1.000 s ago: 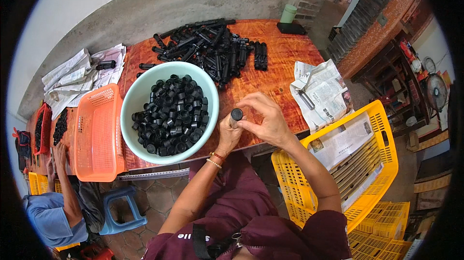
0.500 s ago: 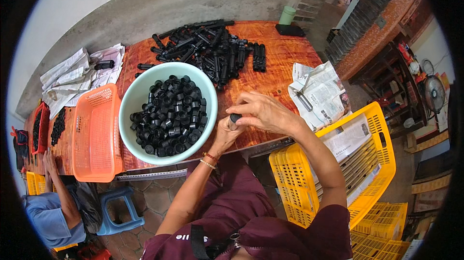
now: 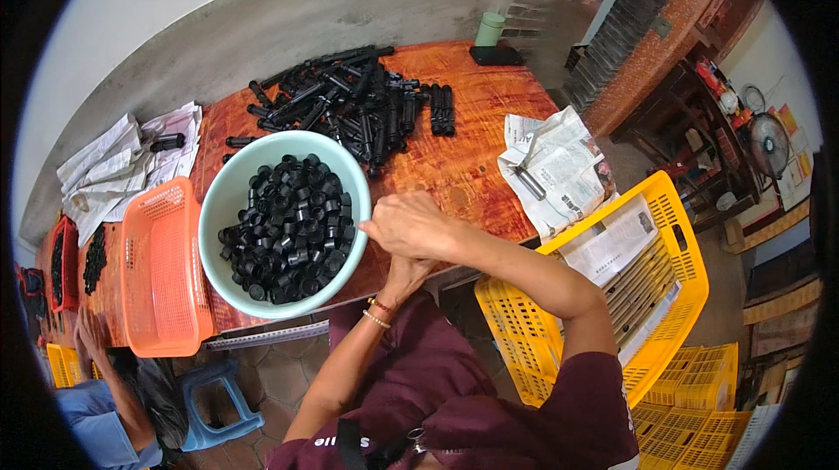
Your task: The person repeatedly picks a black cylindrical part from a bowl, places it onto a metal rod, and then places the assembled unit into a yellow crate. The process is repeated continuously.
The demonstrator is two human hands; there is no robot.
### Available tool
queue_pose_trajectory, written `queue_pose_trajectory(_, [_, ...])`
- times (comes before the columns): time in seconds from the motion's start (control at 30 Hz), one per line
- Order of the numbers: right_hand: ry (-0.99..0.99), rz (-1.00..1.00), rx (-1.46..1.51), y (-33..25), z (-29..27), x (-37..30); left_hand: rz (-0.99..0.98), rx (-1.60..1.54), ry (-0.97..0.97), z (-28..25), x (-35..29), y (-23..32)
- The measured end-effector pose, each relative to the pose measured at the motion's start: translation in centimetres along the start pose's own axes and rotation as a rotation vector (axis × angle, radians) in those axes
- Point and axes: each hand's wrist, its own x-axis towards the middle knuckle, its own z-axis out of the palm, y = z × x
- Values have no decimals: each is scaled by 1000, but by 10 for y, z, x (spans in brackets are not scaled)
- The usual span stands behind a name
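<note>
My right hand (image 3: 409,225) is closed over the top of my left hand (image 3: 405,276), just off the right side of a pale green bowl (image 3: 362,201). The left hand is mostly covered, with its wrist and thumb side showing below. Whatever the two closed hands grip is hidden between them. Short black plastic caps (image 3: 288,229) heap up inside the bowl. Behind it, a pile of black tubular parts (image 3: 371,116) lies on the reddish wooden table (image 3: 472,155). Several of these tubes stand lined up side by side (image 3: 442,110) at the pile's right edge.
An orange plastic basket (image 3: 162,330) stands left of the bowl, with newspaper sheets (image 3: 109,164) behind it. More newspaper (image 3: 559,177) carries a metal rod at right. A yellow crate (image 3: 686,295) holding rods stands beside me. Another person's hand (image 3: 92,330) is at far left.
My right hand has turned and closed over the left, covering the black piece that showed between them. The whole view has shifted slightly.
</note>
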Motion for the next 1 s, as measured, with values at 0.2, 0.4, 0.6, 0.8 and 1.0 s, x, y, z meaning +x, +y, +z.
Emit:
queue_pose_trajectory(0.2, [-24, -79, -60, 8, 15, 0, 4, -3, 37, 3, -2, 6])
queue_pose_trajectory(0.4, [82, -80, -73, 10, 25, 0, -7, -10, 22, 0, -4, 0])
queue_pose_trajectory(0.6, [134, -146, -102, 11, 27, 1, -35, -39, -57, -10, -5, -2])
queue_pose_trajectory(0.8, [108, -150, -171, 13, 28, 2, -85, -73, -190, -26, 4, -5])
queue_pose_trajectory(1.0, [207, -140, -76, 8, 26, 0, -109, -66, -214, -29, 3, -6])
